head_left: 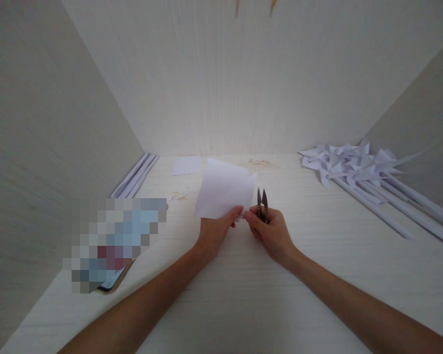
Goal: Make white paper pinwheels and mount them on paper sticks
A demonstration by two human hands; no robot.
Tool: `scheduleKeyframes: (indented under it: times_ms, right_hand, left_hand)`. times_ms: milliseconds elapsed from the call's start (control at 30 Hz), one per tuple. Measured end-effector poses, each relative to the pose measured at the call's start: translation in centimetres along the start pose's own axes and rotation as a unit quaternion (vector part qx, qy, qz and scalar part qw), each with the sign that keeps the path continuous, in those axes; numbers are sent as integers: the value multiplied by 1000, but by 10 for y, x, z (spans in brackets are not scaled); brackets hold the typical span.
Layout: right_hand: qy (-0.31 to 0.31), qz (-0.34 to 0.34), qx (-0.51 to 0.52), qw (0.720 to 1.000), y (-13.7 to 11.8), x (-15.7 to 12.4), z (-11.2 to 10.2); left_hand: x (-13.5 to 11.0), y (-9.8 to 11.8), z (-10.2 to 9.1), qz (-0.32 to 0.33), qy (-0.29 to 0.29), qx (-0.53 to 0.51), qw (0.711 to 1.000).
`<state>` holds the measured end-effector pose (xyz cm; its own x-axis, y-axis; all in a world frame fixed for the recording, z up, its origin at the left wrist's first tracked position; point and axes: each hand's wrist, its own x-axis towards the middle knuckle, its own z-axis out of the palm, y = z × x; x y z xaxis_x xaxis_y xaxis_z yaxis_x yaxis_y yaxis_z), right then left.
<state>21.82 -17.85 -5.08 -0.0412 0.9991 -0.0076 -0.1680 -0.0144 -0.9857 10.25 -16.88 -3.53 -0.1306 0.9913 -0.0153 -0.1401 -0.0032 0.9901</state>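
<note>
A white sheet of paper (223, 189) is pinched near its lower right corner by my left hand (219, 228). Small cuts or notches show along the sheet's upper right edge. My right hand (271, 233) is closed around a pair of thread snips (263, 205), whose two dark pointed blades stick up, slightly apart. The thumb and a finger of that hand meet at the paper's lower right corner, close to the left thumb. Whether they grip the paper there is hard to make out.
Paper pinwheels (350, 162) on rolled-paper sticks (402, 209) lie in a heap at the right. Rolled paper tubes (136, 174) rest at the left wall. Another paper square (187, 165) and small scraps (180, 194) lie behind. A phone (114, 280), mostly blurred out, is at the left.
</note>
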Motion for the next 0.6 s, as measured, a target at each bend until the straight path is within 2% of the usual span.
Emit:
scheduleKeyframes:
  times_ms: [200,400,467,600]
  right_hand:
    - [3,26,45,999,-4,-1,0]
    - [4,26,57,998,-4,-1,0]
    - [-16,25,57,998,-5,-1,0]
    - [-105,63,84,989,-9,-3,0]
  left_hand:
    - [2,-6,-1,2,1,-15,1000]
    - [4,-12,-3,-18,-29,1,999]
    - [5,-12,-3,-16,-18,-15,1000]
    - [8,-8,-3,-2,40,-87,995]
